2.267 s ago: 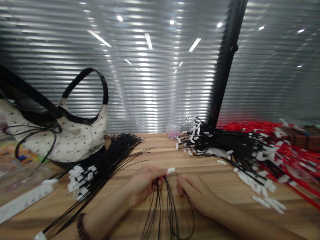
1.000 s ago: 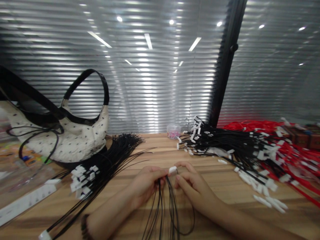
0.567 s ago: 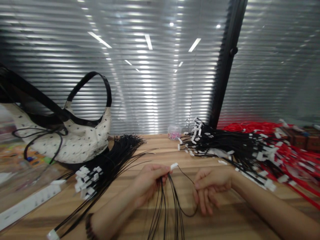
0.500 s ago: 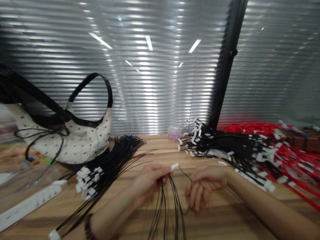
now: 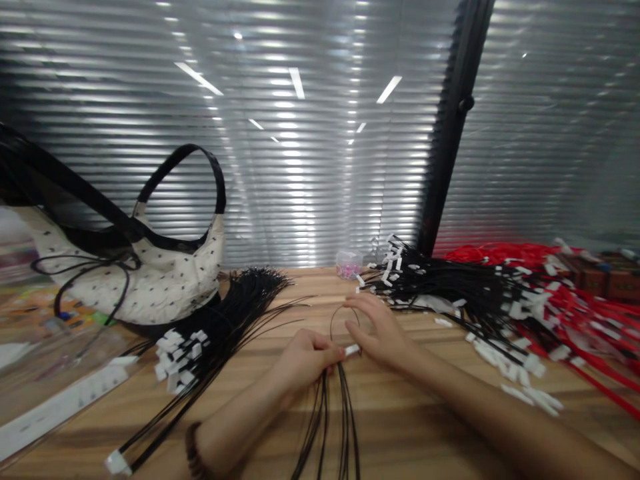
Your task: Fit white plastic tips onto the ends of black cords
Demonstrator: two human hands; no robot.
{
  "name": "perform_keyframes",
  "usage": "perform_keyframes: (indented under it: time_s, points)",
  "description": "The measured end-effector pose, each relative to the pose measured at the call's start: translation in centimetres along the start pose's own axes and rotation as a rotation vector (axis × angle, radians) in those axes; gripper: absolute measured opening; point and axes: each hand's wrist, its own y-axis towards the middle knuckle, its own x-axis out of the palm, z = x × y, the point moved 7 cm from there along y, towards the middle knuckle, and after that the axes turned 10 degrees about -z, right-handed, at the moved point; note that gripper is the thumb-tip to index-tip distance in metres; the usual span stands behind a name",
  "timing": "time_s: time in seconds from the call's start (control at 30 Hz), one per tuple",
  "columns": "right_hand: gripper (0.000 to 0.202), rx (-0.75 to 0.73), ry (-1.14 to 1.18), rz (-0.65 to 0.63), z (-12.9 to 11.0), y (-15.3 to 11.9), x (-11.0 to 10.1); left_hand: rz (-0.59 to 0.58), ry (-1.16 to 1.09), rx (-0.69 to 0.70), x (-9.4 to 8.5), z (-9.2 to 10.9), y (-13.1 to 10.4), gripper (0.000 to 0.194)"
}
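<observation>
One thin black wire [image 5: 331, 327] has swung up from right of my left hand [image 5: 310, 355] to loop above it, apart from the hanging bunch [image 5: 345, 413]. Left pinches white connector [image 5: 353, 349] at fingertips; right hand [image 5: 383, 333] beside loop, grip can't tell.

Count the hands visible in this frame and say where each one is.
2. The left hand is low centre, pinching a white tab; the right hand is just right of it. Neither is fully hidden.

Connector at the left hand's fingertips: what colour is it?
White. The connector shows in the head view, held by the left hand.
</observation>
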Motion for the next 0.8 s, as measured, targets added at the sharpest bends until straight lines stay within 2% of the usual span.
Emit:
perform_keyframes:
  time_s: [0.07, 0.13, 0.2, 0.27, 0.33, 0.43, 0.67, 0.8]
  points:
    - [0.028, -0.045, -0.145, 0.043, -1.1, -2.1, -0.6, 0.008, 0.054, -0.006, 0.0, 0.1, 0.1, 0.026]
    - [0.020, 0.023, -0.163, 0.011, -1.6, -3.8, -0.4, -0.012, 0.054, -0.017, 0.2, -0.1, 0.2, 0.027]
    - [0.011, 0.126, -0.095, -0.113, -1.8, -4.9, 0.9, -0.030, 0.031, -0.025, 0.2, -0.2, 0.4, 0.027]
    - [0.016, 0.198, -0.016, -0.250, -1.9, -5.5, 2.7, -0.038, 0.013, -0.020, 0.2, -0.3, 0.5, 0.027]
    - [0.021, 0.218, 0.031, -0.312, -2.0, -5.6, 4.1, -0.057, -0.006, -0.001, 0.2, -0.2, 0.5, 0.027]
    - [0.025, 0.232, 0.061, -0.303, -1.5, -5.1, 4.9, -0.091, -0.023, 0.020, 0.4, 0.0, 0.5, 0.029]
    - [0.024, 0.205, 0.169, -0.284, -1.8, -4.9, 4.1, -0.088, -0.004, 0.015, 0.4, 0.3, 0.2, 0.029]
    - [0.026, 0.229, 0.190, -0.325, -1.5, -5.2, 4.1, -0.065, 0.010, 0.017, 0.4, 0.5, 0.1, 0.029]
